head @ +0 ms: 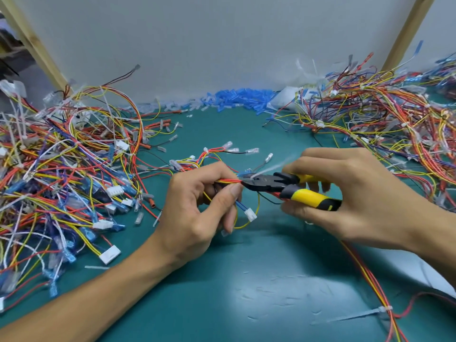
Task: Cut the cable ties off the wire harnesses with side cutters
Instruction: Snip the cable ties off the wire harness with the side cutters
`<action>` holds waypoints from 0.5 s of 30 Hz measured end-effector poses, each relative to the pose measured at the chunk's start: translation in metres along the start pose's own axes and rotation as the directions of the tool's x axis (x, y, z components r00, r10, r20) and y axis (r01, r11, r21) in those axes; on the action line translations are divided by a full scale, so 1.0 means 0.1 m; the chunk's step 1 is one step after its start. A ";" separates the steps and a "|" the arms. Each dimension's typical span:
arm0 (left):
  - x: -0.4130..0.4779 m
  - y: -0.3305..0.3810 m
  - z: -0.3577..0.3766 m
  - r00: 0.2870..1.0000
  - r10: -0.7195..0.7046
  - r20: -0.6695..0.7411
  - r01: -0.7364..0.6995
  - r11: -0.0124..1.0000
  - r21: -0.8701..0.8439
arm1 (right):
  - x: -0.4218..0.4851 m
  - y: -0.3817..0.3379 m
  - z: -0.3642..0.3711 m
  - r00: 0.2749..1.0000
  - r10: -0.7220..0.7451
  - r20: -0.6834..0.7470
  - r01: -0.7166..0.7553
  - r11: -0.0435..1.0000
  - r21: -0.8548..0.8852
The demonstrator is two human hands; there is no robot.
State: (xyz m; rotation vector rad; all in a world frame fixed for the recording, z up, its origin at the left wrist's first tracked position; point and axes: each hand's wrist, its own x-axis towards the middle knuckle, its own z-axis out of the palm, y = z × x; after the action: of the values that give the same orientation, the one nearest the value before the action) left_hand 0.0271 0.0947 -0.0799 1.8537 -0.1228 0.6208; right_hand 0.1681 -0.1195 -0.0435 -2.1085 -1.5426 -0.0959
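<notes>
Two hands over green mat (246,280). Left hand (197,208) pinches wire bundle (228,180) mid-frame. Right hand (352,193) grips yellow cutters (291,187), blades on white cable tie (271,167) at bundle. Wire piles (61,169) both sides.

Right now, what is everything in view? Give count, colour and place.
side cutters: one, black head, yellow-and-black handles, centre, in the right hand
held harness: one, red, orange and yellow wires, centre, in the left hand
cable tie: one, whitish, blurred, at the cutters' head
harness heaps: two, mixed red, yellow, blue and white, left and right of the mat
blue sleeves: many, heaped by the back wall
pale tie: one, lower right, by stray wires
mat: one, teal, under everything
wooden posts: two, pale brown, back left and back right
left hand: one, grips the held harness
right hand: one, grips the cutters' handles
</notes>
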 end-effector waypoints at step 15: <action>-0.02 -0.04 0.00 1.000 0.020 0.006 -0.020 0.999 0.050 | 0.01 -0.02 0.11 0.999 -0.030 -0.031 0.031 0.999 0.028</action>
State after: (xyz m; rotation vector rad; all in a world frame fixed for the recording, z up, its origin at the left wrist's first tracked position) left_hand 0.0269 0.0962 -0.0838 1.9042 -0.1302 0.6380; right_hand 0.1635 -0.1136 -0.0516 -2.0523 -1.5493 -0.1156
